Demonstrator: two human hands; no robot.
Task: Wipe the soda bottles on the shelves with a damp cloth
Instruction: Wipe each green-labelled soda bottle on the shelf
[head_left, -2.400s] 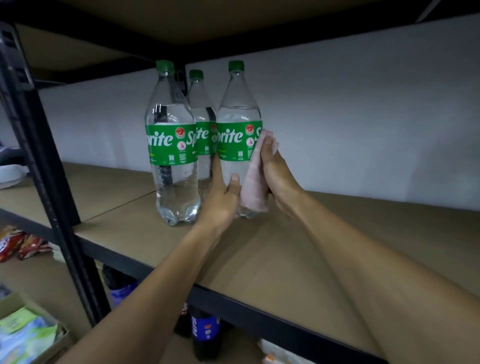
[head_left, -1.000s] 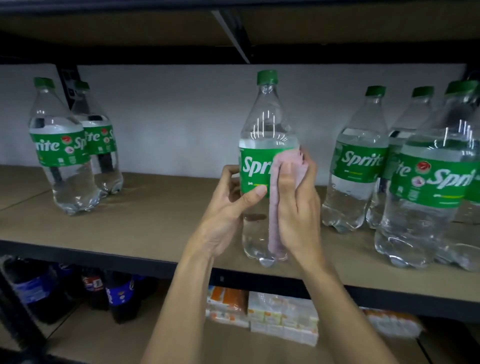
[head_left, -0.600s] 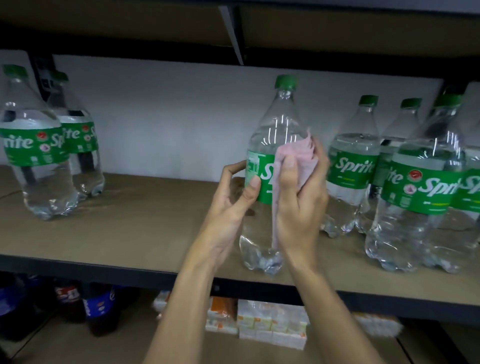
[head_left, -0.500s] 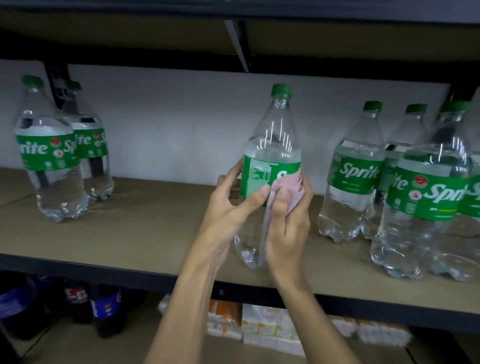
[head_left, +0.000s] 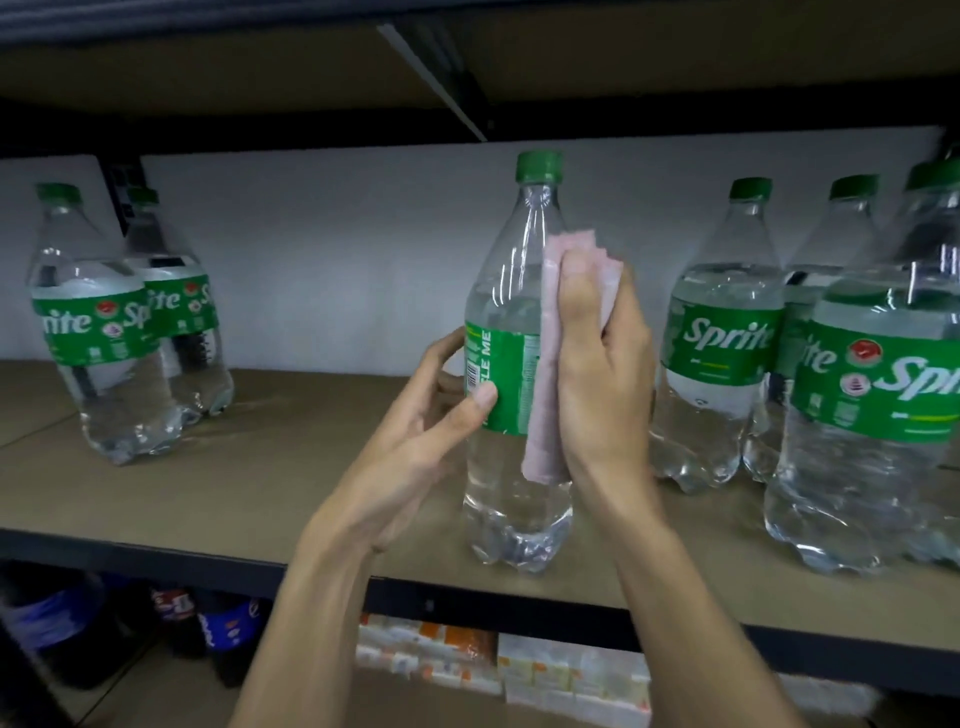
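The left hand (head_left: 431, 415) is gripping the central soda bottle (head_left: 506, 291) at its label, thumb in front, apparently steadying it upright near the front edge of the shelf (head_left: 260, 467). The right hand (head_left: 602, 374) is curling round the bottle's right side, clamping the pink cloth (head_left: 543, 415) against label and shoulder for wiping. Farther back, two bottles (head_left: 98, 332) are standing left and several more bottles (head_left: 722, 338) right, probably awaiting their turn
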